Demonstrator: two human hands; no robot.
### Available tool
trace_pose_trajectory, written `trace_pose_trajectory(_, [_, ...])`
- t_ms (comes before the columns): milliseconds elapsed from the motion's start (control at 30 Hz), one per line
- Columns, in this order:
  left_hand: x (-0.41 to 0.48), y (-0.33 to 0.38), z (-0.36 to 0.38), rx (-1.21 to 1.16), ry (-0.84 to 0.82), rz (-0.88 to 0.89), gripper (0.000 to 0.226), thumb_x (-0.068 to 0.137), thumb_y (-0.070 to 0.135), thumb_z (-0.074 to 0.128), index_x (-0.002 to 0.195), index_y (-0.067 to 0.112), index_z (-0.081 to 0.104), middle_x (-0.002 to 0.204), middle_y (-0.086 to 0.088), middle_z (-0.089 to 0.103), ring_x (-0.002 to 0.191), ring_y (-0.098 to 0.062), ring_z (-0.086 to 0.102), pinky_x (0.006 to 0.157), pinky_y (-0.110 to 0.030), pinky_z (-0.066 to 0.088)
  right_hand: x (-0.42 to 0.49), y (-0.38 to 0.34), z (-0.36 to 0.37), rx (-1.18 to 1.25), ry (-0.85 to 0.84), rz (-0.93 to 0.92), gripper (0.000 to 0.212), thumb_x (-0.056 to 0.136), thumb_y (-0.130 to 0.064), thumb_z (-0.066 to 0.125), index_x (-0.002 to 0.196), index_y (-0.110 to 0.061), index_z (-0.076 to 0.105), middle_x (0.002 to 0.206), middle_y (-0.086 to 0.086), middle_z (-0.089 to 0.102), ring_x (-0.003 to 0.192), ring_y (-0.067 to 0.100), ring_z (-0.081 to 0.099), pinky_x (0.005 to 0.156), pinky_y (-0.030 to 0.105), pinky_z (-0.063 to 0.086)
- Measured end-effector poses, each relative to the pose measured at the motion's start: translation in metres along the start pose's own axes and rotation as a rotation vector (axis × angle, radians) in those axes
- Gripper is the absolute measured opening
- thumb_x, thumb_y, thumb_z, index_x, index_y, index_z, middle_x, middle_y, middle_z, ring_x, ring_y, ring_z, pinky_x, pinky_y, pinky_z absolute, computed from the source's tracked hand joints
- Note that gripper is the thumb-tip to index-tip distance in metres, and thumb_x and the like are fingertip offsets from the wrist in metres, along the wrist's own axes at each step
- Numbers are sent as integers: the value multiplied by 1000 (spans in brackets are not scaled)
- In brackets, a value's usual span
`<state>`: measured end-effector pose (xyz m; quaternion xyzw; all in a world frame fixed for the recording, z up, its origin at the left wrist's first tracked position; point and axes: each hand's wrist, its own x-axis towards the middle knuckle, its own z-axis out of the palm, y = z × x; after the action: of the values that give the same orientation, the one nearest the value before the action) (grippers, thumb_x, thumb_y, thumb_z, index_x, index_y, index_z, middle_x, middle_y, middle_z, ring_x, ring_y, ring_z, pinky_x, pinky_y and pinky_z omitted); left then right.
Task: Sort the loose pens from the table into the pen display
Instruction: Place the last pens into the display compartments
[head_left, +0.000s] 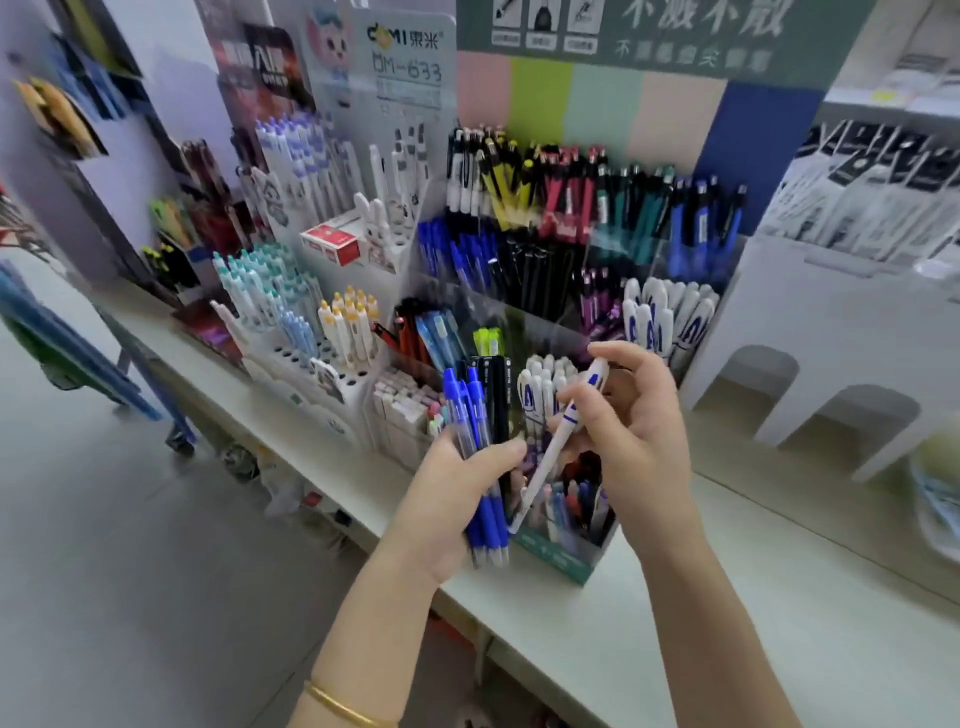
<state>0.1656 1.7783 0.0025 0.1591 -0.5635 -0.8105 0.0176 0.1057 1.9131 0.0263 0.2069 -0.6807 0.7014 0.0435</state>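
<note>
In the head view, the only one we have, the left hand (452, 504) sits at lower centre of the frame. Its fingers and thumb are curled round a bundle of blue and black pens (480, 410), which stand upright with their clips at the top. We judge this is so each pen can be read and drawn off singly.

The right hand (639, 431), just right of centre, pinches a white pen (550, 457) near its blue band. The pen is tilted, cap up toward the display and tip down toward the bundle. We take this to be the pen now being sorted.

The pen display (680, 124) fills the upper middle of the frame, its tiers grouped by colour. A clutch of matching white pens (545, 387) stands directly behind the two hands, and a second clutch (670, 317) lies a little up and to the right. Either seems the likely slot.

The table (753, 587) runs across the lower right. We see no loose pens on its visible part.
</note>
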Motion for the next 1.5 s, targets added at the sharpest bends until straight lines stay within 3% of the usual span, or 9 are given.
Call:
trace_pose_trajectory(200, [61,27,-18,122,-98,65,16,88,6,62,96,7,48,66,-4,57,62,-17,53,65,-32,46,36,9,-6,-386,302,-228,30,94,-9,57,108,-34,48,90,-2,59,82,18,62,75,39,54])
trace_pose_trajectory(467, [106,33,-28,57,-404,10,25,70,6,61,94,-3,58,65,-5,60,60,-16,56,57,-24,50,32,24,12,-704,362,-112,25,91,-6,61,110,-22,56,95,-10,58,80,1,57,77,8,42])
trace_pose_trajectory(567, [117,37,-38,28,-545,-22,21,68,4,60,88,2,61,70,-7,60,60,-15,53,57,-26,49,31,32,28,-951,420,-162,12,90,-6,58,101,-8,63,97,1,59,83,9,53,74,19,45])
trace_pose_trajectory(700, [128,44,-53,-35,-804,-12,17,64,11,62,80,17,66,75,-13,47,59,-16,46,58,-29,41,31,50,48,-1270,502,-56,2,84,-8,67,85,-10,67,84,2,63,73,23,60,52,30,48])
trace_pose_trajectory(800, [136,47,-66,-93,-974,-40,18,68,7,58,84,15,63,73,-10,43,57,-16,42,57,-28,38,27,58,60,-1367,585,54,17,80,0,71,94,-9,72,84,6,64,76,32,60,54,31,48])
trace_pose_trajectory(967, [142,53,-88,59,-1121,-32,18,66,6,57,82,15,60,69,-7,49,58,-17,44,60,-34,35,27,28,92,-993,731,33,27,89,0,56,110,-13,69,97,-3,64,87,11,58,77,24,48])
trace_pose_trajectory(1133, [141,66,-100,239,-1090,29,22,66,6,61,78,23,65,72,4,57,65,-10,52,69,-37,44,41,1,117,-193,493,241,22,90,-1,59,97,-18,71,79,-9,67,69,8,62,56,24,50])
trace_pose_trajectory(1333, [139,78,-93,448,-995,108,34,83,-16,57,78,17,57,62,16,57,62,0,54,68,-24,50,51,-5,109,-72,328,183,24,81,-12,61,94,-27,75,89,-3,71,79,13,61,61,25,50])
trace_pose_trajectory(1500, [145,77,-93,457,-963,156,20,80,-8,62,90,9,60,72,1,58,67,-14,52,63,-27,48,54,-12,90,-41,82,187,32,76,-5,66,102,-21,73,96,-2,69,85,10,60,66,20,50])
